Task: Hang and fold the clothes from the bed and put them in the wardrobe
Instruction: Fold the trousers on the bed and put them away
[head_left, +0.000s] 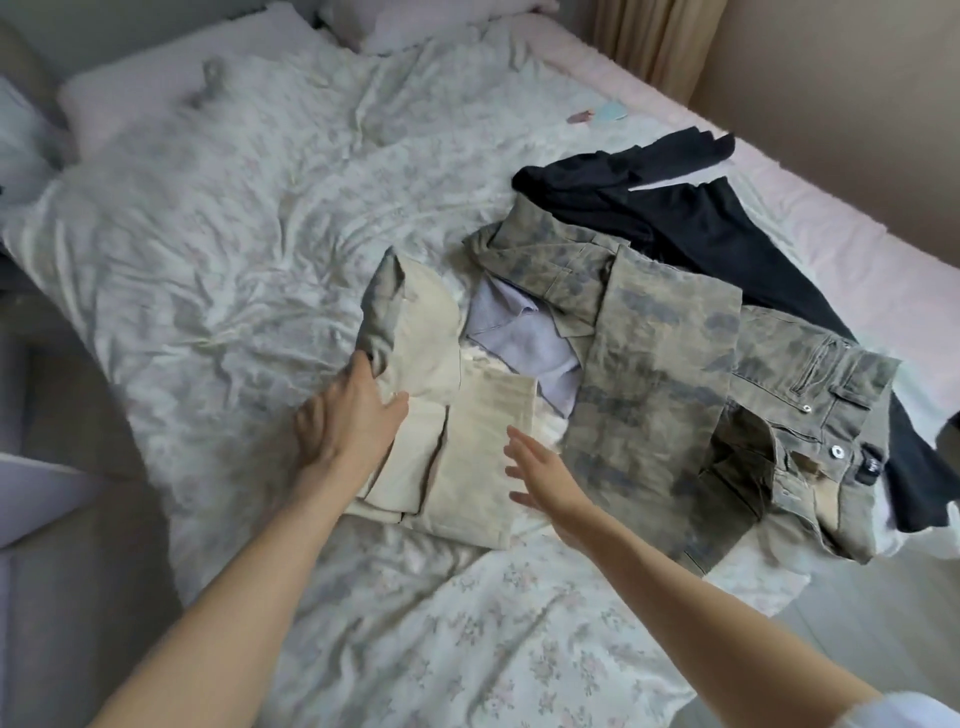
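A folded beige garment (467, 457) lies on the bed in the middle of the view. My left hand (348, 415) rests on its left edge, fingers curled around a raised fold of the cloth. My right hand (540, 478) hovers over the garment's right side with its fingers spread and nothing in it. To the right lie camouflage trousers (670, 374), waistband toward the bed's right edge. A pale lilac garment (524, 338) peeks out between the beige piece and the trousers. Black clothing (691, 223) is spread behind the trousers.
The bed (234, 234) carries a crumpled floral duvet, with pillows (135, 98) at the far end. Small flat items (602, 114) lie near the far right edge. A curtain (654, 41) and wall stand behind the bed. The floor shows at the left.
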